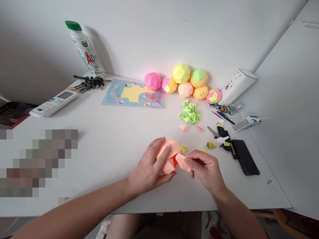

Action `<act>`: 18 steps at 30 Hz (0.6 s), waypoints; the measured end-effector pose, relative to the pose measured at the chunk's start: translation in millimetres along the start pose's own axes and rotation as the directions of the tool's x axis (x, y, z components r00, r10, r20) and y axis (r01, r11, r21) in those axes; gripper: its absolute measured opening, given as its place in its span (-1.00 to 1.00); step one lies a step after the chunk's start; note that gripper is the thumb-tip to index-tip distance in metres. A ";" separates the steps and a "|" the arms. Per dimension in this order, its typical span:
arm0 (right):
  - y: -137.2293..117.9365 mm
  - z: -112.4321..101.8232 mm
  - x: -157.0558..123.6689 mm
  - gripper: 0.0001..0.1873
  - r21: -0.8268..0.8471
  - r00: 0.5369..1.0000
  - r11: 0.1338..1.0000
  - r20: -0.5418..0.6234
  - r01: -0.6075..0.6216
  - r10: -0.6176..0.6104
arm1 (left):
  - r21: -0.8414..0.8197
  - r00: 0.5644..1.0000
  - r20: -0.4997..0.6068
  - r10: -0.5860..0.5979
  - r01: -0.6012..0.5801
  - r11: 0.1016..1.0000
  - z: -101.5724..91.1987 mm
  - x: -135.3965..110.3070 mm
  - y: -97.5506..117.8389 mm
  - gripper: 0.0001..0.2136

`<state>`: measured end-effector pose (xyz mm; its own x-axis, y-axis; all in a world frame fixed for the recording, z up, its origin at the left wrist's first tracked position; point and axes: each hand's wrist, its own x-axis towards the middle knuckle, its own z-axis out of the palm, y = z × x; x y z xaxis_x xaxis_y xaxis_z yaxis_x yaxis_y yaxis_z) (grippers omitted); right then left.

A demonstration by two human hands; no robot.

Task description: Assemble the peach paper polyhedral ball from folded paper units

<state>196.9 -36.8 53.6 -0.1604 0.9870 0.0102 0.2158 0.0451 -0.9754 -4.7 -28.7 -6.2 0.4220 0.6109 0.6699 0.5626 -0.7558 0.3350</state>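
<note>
Through the head view I see the left hand (pixel 152 162) cupping a peach paper ball (pixel 174 148) over the worktop (pixel 112 132); the right hand (pixel 206 170) pinches a peach piece (pixel 182 161) at its open side (joined or loose, I can't tell). Beyond lie green folded pieces (pixel 192 115) and coloured balls (pixel 181 73).

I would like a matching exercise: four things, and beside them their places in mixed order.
1. Faceted peach paper ball
2. Peach paper piece beside the ball
3. White bottle with green cap
4. Folded light-green paper pieces

A. Heaped on the white table
B. Held by the left hand
C. Behind the metal keys
D. Pinched by the right hand

Pairs: 1-B, 2-D, 3-C, 4-A
</note>
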 end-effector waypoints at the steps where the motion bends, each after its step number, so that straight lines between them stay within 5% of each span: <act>1: 0.0 0.6 -0.4 -0.82 -0.008 1.000 1.000 -0.011 0.010 -0.010 | -0.012 1.000 0.005 -0.005 0.005 1.000 0.0 -0.5 0.8 -0.20; 18: -0.2 -4.4 -1.5 -0.74 0.075 0.962 0.969 0.161 -0.237 0.222 | 0.010 0.999 -0.026 0.034 -0.034 0.999 -0.4 0.7 4.0 -0.23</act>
<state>201.3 -37.6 54.8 -0.2612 0.9343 -0.2426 0.1743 -0.2015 -0.9639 -2.4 -31.4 -4.2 0.4223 0.5782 0.6982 0.5548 -0.7739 0.3054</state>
